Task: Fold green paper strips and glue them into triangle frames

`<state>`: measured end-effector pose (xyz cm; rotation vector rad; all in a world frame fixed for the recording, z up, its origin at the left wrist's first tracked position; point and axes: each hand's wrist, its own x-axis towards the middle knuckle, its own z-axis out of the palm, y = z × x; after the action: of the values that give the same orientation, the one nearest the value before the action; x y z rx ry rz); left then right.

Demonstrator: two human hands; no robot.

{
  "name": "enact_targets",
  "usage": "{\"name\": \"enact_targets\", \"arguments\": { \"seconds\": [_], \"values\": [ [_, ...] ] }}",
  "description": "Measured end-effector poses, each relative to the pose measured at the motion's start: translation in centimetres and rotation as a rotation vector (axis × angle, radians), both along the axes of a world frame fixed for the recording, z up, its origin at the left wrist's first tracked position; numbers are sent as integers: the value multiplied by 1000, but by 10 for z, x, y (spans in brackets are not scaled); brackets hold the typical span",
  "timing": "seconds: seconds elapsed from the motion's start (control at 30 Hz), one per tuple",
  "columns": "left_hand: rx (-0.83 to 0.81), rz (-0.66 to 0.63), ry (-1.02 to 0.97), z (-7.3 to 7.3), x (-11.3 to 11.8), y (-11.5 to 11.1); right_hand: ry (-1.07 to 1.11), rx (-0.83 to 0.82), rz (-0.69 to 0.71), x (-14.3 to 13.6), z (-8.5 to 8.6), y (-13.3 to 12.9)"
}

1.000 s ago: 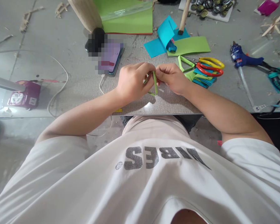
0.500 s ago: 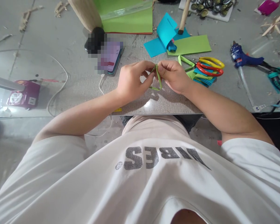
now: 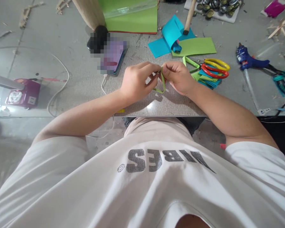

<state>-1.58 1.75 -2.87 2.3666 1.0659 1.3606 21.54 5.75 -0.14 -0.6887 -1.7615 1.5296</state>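
Note:
Between my two hands is a narrow green paper strip [image 3: 163, 84], bent at sharp corners and held just above the table near its front edge. My left hand [image 3: 139, 80] pinches one part of it with thumb and fingers. At its upper corner my right hand [image 3: 177, 77] grips the strip between thumb and forefinger. My fingers hide part of the strip. Just right of my right hand lie scissors [image 3: 215, 69] with red and yellow handles. Beside them rests another green strip folded into a triangle [image 3: 191, 64], with small green and blue paper pieces [image 3: 210, 81] under the handles.
A phone [image 3: 114, 58] on a white cable lies beyond my left hand. Blue paper [image 3: 159, 48] and a green paper strip [image 3: 197, 46] lie ahead. A blue glue gun [image 3: 245, 58] is at the right, bottle caps [image 3: 218, 7] at the back, a purple lamp base [image 3: 23, 93] at the left.
Both hands keep hold of the green strip in nearly the same place. My left fingers have shifted slightly around it, and the whole view has moved a little.

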Motion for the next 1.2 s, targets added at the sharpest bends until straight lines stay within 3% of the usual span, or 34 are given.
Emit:
{"name": "enact_targets", "arguments": {
  "seconds": [0.2,0.47,0.9,1.0,1.2],
  "values": [
    [-31,72,54,8,3,-10,-30,-23,-5,-1,2,-1],
    [-59,35,32,-6,-3,1,-6,-47,25,0,-3,2],
    [-17,14,39,-12,-4,7,-3,-48,24,-1,-8,3],
    [-38,22,61,-8,-2,4,-4,13,42,0,-8,5],
    [-146,111,164,13,1,-15,-31,63,41,0,-7,7]
  ]
}}
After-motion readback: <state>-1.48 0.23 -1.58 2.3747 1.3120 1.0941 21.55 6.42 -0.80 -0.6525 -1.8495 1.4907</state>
